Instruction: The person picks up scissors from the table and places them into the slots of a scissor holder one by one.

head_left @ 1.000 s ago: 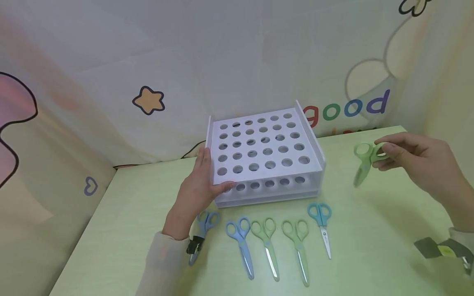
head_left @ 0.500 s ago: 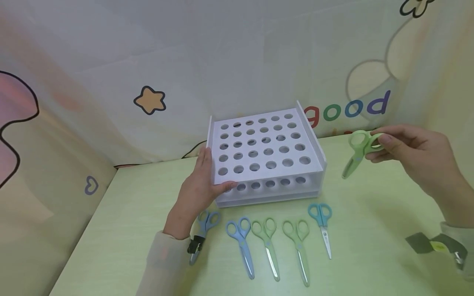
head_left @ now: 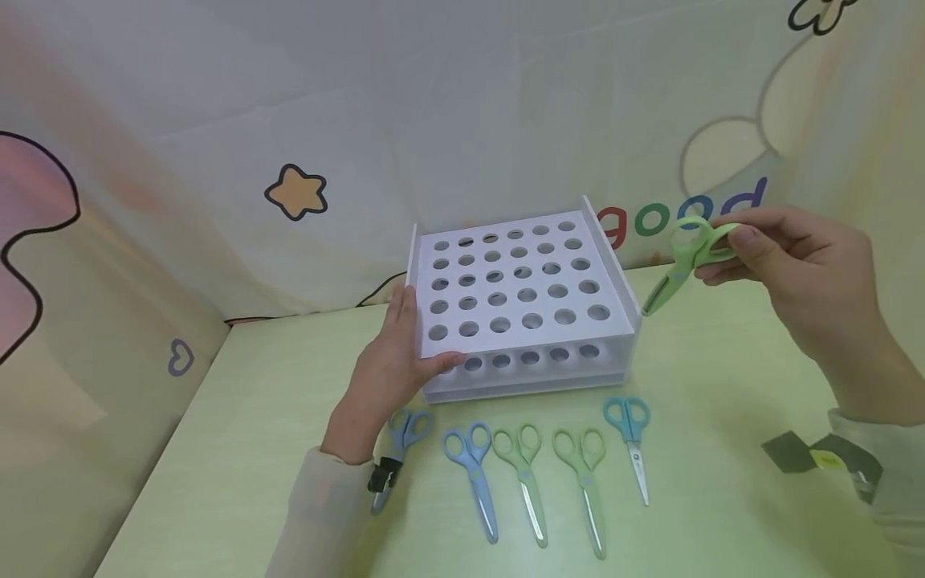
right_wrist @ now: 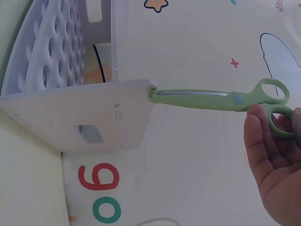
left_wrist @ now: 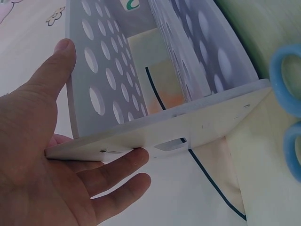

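Observation:
A white holed rack (head_left: 516,297) stands at the back of the table, with rows of round holes on its top plate. My left hand (head_left: 386,369) grips its left front corner, thumb on the front edge and fingers along the outer side panel (left_wrist: 207,117). Pinched by one handle loop in my right hand (head_left: 809,281) is a pair of green scissors (head_left: 686,261), raised off the table at the rack's right. The blades point down and left, their tip close to the rack's right panel (right_wrist: 94,117); whether they touch cannot be told.
In front of the rack lie blue scissors (head_left: 471,474), two green pairs of scissors (head_left: 523,482), teal scissors (head_left: 630,429), and grey-blue scissors (head_left: 406,437) partly behind my left wrist. A printed curtain (head_left: 462,120) hangs behind the table (head_left: 267,401).
My right hand has moved up and left with the green scissors, bringing their tip to the rack's right side. My left hand stays on the rack.

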Demonstrator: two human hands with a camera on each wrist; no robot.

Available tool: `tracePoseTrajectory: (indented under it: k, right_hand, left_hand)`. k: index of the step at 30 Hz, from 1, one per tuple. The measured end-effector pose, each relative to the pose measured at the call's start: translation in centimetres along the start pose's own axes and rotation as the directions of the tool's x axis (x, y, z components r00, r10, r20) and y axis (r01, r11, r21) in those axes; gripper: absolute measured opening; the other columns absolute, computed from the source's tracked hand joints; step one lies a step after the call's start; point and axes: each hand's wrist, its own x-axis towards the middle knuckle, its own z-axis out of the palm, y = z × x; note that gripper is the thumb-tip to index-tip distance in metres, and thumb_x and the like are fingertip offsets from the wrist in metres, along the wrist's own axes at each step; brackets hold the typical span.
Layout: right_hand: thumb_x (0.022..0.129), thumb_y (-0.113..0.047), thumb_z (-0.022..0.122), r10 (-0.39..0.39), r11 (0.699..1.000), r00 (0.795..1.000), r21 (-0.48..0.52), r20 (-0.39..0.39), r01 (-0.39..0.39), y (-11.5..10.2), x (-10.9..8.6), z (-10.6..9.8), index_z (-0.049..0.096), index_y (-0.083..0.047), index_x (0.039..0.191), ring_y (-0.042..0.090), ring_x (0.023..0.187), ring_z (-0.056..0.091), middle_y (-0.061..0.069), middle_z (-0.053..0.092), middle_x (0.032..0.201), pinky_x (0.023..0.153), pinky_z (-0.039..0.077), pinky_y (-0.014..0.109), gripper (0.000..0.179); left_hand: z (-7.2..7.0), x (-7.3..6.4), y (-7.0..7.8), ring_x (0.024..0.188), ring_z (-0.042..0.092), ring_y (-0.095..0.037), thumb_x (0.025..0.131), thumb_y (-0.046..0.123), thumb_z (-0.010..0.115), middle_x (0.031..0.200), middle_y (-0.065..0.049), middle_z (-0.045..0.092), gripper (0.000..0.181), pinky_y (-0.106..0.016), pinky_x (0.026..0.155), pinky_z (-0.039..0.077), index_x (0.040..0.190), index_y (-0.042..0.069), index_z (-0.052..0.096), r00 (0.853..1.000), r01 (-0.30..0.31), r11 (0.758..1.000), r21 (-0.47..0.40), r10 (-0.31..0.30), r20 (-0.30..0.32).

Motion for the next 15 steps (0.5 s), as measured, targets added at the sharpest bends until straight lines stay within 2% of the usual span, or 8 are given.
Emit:
tracePoseTrajectory:
  k: [7,11,15]
  right_hand:
    - [0.095,0.018,0.054,-0.067,0.997,0.997,0.023,-0.024,0.067,-0.4,0.5,0.8,0.054,0.032,0.109,0.026,0.07,0.072,0.023,0.072,0.098,0.069,0.057,0.033,0.02]
    - [0.094,0.017,0.056,-0.085,0.996,0.996,-0.032,-0.014,0.084,-0.4,0.7,1.1,0.057,0.031,0.107,0.023,0.071,0.073,0.02,0.073,0.097,0.069,0.057,0.03,0.019]
    - [0.094,0.018,0.058,-0.103,0.994,0.995,-0.027,0.01,0.103,-0.3,0.8,1.5,0.058,0.03,0.105,0.022,0.07,0.073,0.019,0.073,0.098,0.069,0.057,0.029,0.017]
  left_hand:
    - [0.0,0.1,0.2,0.118,0.056,-0.033,0.082,0.054,0.08,0.169,-0.01,-0.002,0.122,-0.045,0.085,0.049,0.162,0.006,0.001,1.0,0.009,1.0,-0.007,-0.009,0.002]
    - [0.0,0.1,0.2,0.117,0.056,-0.032,0.083,0.054,0.08,0.169,-0.01,-0.002,0.122,-0.044,0.084,0.049,0.162,0.005,0.001,1.0,0.006,1.0,-0.007,-0.006,0.0]
    - [0.0,0.0,0.0,0.111,0.059,-0.032,0.083,0.054,0.079,0.169,-0.011,-0.001,0.122,-0.043,0.08,0.05,0.162,0.005,0.001,1.0,0.001,1.0,0.0,-0.001,-0.007]
